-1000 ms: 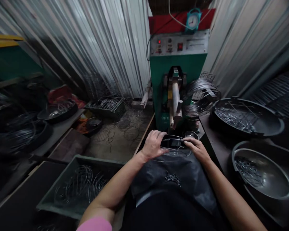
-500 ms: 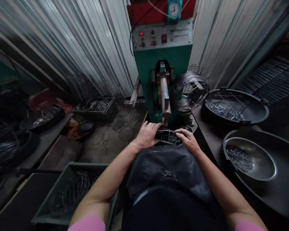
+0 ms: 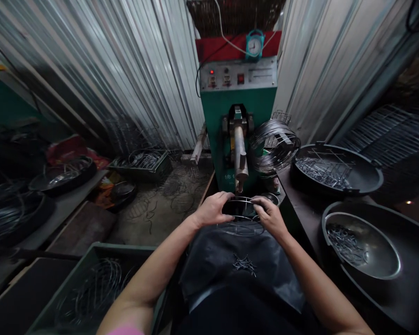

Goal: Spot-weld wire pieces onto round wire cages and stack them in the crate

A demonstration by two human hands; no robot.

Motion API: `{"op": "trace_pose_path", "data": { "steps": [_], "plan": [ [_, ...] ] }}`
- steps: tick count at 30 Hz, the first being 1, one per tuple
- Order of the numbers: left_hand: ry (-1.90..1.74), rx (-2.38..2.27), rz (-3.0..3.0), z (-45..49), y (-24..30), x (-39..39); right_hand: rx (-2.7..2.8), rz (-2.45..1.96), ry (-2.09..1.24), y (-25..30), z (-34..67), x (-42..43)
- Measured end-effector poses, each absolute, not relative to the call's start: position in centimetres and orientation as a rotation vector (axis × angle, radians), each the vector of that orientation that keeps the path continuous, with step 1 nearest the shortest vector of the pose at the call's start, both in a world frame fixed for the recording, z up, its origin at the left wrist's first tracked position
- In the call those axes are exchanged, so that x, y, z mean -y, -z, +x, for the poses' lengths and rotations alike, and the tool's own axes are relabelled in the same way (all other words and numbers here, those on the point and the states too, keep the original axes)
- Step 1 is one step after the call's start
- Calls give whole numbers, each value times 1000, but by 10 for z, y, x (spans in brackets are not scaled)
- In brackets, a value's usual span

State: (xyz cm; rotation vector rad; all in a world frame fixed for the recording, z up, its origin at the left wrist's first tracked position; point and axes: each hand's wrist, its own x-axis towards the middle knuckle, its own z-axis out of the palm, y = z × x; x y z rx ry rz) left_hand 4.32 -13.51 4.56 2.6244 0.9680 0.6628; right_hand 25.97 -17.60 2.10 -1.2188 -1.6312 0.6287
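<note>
A round wire rack (image 3: 243,222) made of thin rings is held level just below the tip of the green welding machine's (image 3: 238,116) metal arm (image 3: 239,156). My left hand (image 3: 213,209) grips its left rim with curled fingers. My right hand (image 3: 270,215) grips its right rim the same way. Several small bent wire pieces (image 3: 243,263) lie on the black apron over my lap.
A stack of wire rings (image 3: 274,145) hangs right of the machine. Two dark pans (image 3: 366,179) (image 3: 398,265) with short wire pieces sit on the right bench. A green crate (image 3: 87,288) of wire rings is at lower left; more crates and pans lie left.
The view has shifted slightly. Both hands stay on the wire rack below the machine arm, and they have drawn a little closer together.
</note>
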Motion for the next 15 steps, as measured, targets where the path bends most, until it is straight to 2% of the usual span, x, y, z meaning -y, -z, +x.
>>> {"op": "trace_pose_path", "data": {
  "steps": [6,15],
  "plan": [
    [-671,-1017,2662,44,-42,142,1569,-1276,-700,-5,258,179],
    [-776,-1013,2551,34,-39,144,1417,-1239,-503,3,279,182]
  ]
}}
